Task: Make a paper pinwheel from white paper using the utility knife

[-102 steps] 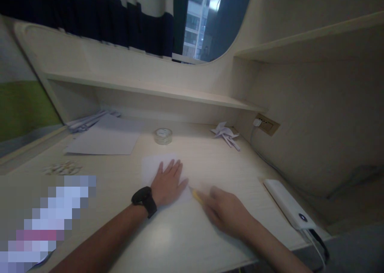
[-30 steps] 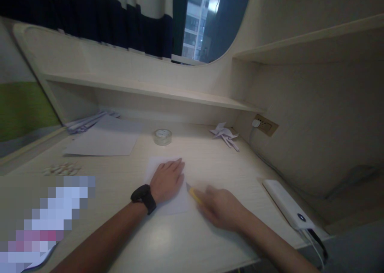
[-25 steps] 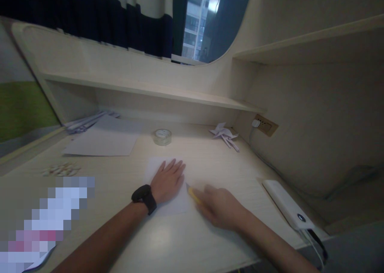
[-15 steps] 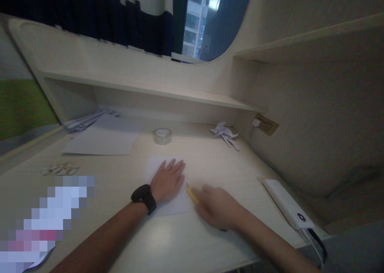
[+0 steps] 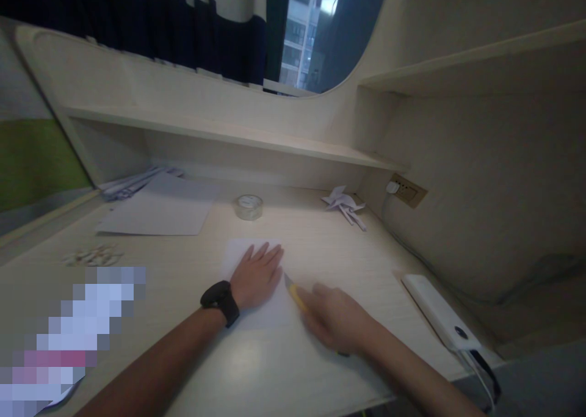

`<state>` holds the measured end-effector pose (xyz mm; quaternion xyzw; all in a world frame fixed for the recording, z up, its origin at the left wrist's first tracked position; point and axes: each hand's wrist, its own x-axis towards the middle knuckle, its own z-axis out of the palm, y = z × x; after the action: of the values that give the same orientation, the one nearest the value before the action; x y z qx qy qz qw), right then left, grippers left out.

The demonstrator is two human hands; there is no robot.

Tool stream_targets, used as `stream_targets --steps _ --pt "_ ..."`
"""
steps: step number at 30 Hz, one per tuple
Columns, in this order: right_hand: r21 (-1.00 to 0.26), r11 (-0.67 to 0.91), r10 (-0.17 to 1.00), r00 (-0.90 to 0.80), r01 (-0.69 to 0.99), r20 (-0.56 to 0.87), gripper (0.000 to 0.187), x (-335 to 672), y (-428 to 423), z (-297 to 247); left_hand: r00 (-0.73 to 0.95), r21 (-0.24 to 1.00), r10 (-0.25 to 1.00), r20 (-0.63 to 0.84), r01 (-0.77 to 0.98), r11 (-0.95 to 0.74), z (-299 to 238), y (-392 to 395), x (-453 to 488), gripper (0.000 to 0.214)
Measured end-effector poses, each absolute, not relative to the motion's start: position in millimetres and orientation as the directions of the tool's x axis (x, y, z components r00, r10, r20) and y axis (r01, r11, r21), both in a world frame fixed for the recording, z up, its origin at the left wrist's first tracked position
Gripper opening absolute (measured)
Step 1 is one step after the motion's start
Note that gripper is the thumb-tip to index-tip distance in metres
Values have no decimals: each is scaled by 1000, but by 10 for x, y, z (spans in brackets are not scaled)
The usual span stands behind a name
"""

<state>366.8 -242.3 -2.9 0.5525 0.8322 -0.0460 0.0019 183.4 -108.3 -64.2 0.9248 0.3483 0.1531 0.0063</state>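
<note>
Centrally, in the head view, a thin, smooth white paper sheet (image 5: 271, 318) lies flat on the pale, faintly grained surface (image 5: 361, 258). The left hand (image 5: 255, 279) rests palm down on the sheet, fingers extended and slightly spread; a black round-cased watch (image 5: 217, 295) encircles the wrist. The right hand (image 5: 336, 318), partly blurred, has its fingers closed around a slim yellow cutter (image 5: 299, 298), its narrow grey blade directed at the sheet's right edge; blade contact cannot be determined. Beyond the sheet stands a clear, ring-shaped tape roll (image 5: 248, 207) with a pale core; its print is too small to read. Behind and to the right lies a folded, point-edged paper pinwheel (image 5: 343, 204). Larger white paper (image 5: 160, 208) occupies the rear left. A white rectangular device (image 5: 434, 309) at right bears a dark round mark, unreadable.
</note>
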Motion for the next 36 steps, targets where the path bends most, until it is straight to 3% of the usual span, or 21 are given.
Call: stream_targets --steps 11,21,36 --pt "-26 402 914 -403 915 -37 32 3605 -2306 -21 701 134 629 335 625 -769 -472 -1114 1839 40" --pt "-11 410 912 -410 912 -22 27 3608 -2296 -26 740 83 609 284 614 -785 -646 -1031 1832 49" --pt "-103 376 923 -382 921 -45 35 3686 -2318 -60 713 110 621 325 623 -774 -611 -1021 1820 46"
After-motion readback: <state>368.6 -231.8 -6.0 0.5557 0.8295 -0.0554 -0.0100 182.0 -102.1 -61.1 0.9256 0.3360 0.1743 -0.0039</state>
